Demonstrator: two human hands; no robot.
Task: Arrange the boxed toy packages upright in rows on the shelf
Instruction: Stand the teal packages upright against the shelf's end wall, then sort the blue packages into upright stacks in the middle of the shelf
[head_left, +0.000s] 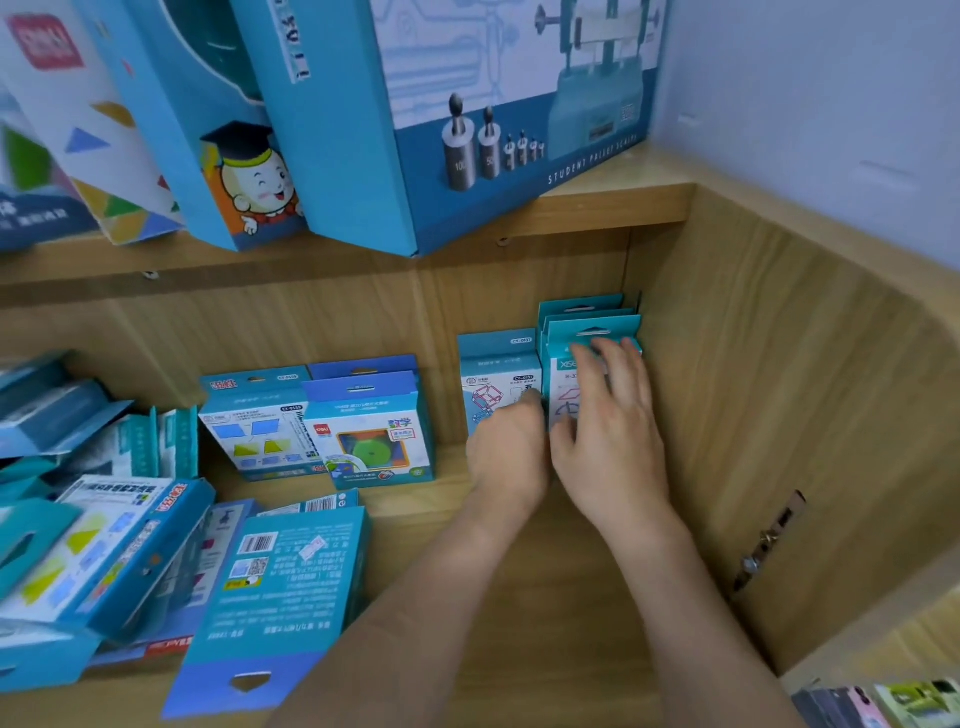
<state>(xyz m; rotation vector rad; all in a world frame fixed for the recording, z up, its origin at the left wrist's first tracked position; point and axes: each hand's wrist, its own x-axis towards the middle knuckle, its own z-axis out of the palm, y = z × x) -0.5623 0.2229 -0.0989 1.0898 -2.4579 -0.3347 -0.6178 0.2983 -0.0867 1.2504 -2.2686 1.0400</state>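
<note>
Flat on its face at the front edge of the shelf (545, 613), a blue box (275, 597), barcode up, hang-hole toward the camera. Beside it, at the left edge, a loose heap (104, 545) of like boxes, tilted and overlapping.

Both forearms stretched toward the back right corner. Right hand (608, 431) spread flat, fingers straight, on the front box (592, 332) of a short row (582, 306) standing upright against the side wall (779, 389); pressing, not grasping. Left hand (511, 447) curled at the seam between that box and a white-fronted box (493, 374) with a cube drawing just beside it; cannot tell whether pinching it or only nudging.

Step in hand, most likely: squaring up the corner row and closing the gap with its neighbour. Next, probably: a reach to the left heap, a firm grip on a box's narrow sides, a turn upright, tab on top.

Thin glossy cardboard, light, flat-sided, sharp-cornered, probably prone to tipping when alone. Smooth wood-grain laminate below, likely slippery.
</note>
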